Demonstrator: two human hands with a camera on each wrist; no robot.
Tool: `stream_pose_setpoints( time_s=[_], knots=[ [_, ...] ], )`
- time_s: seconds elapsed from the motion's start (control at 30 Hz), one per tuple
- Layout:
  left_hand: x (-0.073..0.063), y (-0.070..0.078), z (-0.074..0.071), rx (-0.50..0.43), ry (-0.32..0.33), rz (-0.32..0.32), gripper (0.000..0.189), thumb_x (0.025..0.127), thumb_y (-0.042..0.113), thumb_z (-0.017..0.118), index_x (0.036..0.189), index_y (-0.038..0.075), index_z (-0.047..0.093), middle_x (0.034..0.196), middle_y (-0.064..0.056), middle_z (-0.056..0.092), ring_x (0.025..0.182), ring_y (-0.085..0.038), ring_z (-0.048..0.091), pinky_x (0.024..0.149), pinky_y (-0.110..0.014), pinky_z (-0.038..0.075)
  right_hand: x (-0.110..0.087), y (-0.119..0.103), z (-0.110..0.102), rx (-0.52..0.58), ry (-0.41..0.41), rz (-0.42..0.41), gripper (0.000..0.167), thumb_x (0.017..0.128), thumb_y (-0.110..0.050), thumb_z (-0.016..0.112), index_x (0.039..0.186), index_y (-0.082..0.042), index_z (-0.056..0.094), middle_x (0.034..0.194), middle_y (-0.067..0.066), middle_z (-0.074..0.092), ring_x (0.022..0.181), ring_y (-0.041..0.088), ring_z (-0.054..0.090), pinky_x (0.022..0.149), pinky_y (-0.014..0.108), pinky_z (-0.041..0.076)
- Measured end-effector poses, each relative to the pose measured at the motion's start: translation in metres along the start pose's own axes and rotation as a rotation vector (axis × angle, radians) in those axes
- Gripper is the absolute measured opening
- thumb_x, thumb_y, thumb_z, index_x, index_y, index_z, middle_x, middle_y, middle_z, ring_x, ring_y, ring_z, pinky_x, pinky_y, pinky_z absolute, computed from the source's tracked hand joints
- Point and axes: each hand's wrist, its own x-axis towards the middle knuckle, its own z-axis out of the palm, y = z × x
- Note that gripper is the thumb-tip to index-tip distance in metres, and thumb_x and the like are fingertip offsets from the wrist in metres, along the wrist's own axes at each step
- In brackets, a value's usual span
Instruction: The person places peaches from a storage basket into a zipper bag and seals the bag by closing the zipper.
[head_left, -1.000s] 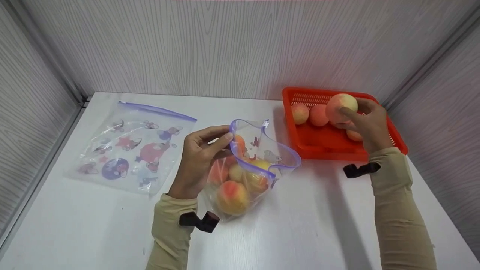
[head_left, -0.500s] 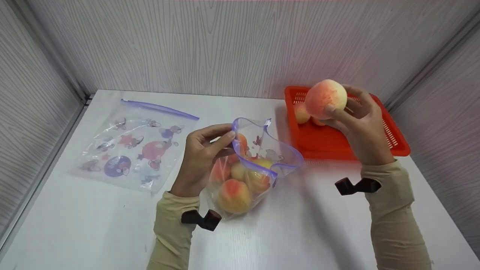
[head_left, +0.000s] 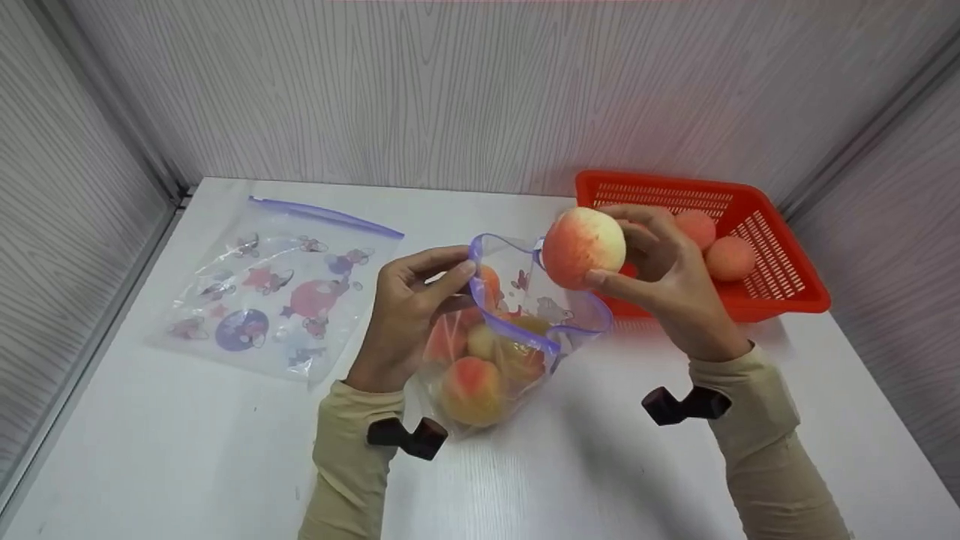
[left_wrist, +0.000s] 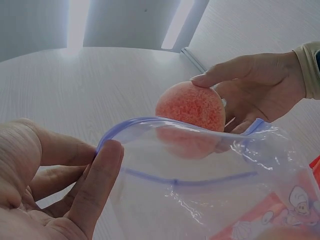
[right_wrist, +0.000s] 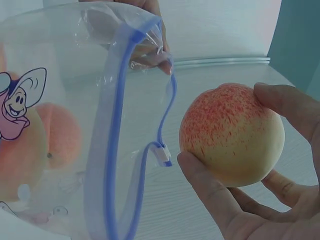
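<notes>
In the head view a clear zip bag (head_left: 551, 296) with a purple rim stands with its mouth spread, several peaches (head_left: 472, 390) inside. My left hand (head_left: 409, 315) pinches the left side of its rim between thumb and fingers. A red and cream peach (head_left: 583, 247) is in the grip of my right hand (head_left: 667, 281), over the right part of the bag's mouth. From the right wrist view, this peach (right_wrist: 232, 135) appears beside the bag's rim (right_wrist: 117, 130), apart from it. The left wrist view has the peach (left_wrist: 192, 107) partly behind the bag's film.
A red plastic basket (head_left: 780, 262) at the back right holds several peaches (head_left: 730, 259), partly hidden by my right hand. To the left, a second printed zip bag (head_left: 277, 292) lies flat on the white table (head_left: 225, 450). Walls rise at the back and sides.
My right hand has carried the peach left from over the basket to the bag's mouth. My left hand keeps its pinch on the rim, almost still.
</notes>
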Motion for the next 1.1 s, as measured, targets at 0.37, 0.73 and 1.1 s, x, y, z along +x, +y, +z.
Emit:
stream_pose_setpoints(
  time_s=[0.37,0.73,1.1],
  knots=[
    [0.003,0.001,0.002,-0.011,0.001,0.012,0.019,0.094,-0.002,0.068,0.111,-0.007,0.072,0.101,-0.026,0.068,0.081,-0.021,0.072,0.077,-0.038,0.063,-0.001,-0.008,0.004,-0.016,-0.074,0.009,0.051,0.090,0.002,0.072,0.137,0.000,0.053,0.136,0.020,0.057,0.123,0.037,0.057,0.098,0.041,0.056],
    [0.002,0.002,0.003,0.006,0.028,0.012,0.017,0.094,-0.003,0.067,0.111,-0.006,0.072,0.097,-0.016,0.070,0.080,-0.020,0.071,0.077,-0.035,0.063,-0.006,-0.020,-0.003,-0.008,0.101,-0.131,0.034,0.094,0.002,0.066,0.128,0.002,0.061,0.110,0.022,0.061,0.091,0.033,0.061,0.079,0.032,0.061],
    [0.000,0.001,0.001,0.008,0.041,0.027,0.018,0.094,-0.003,0.067,0.111,-0.006,0.072,0.099,-0.017,0.070,0.081,-0.019,0.070,0.076,-0.035,0.063,-0.012,-0.018,0.019,-0.531,-0.067,-0.103,0.016,0.092,-0.008,0.076,0.108,-0.005,0.075,0.074,-0.001,0.062,0.064,0.016,0.057,0.060,0.022,0.054]
  ],
)
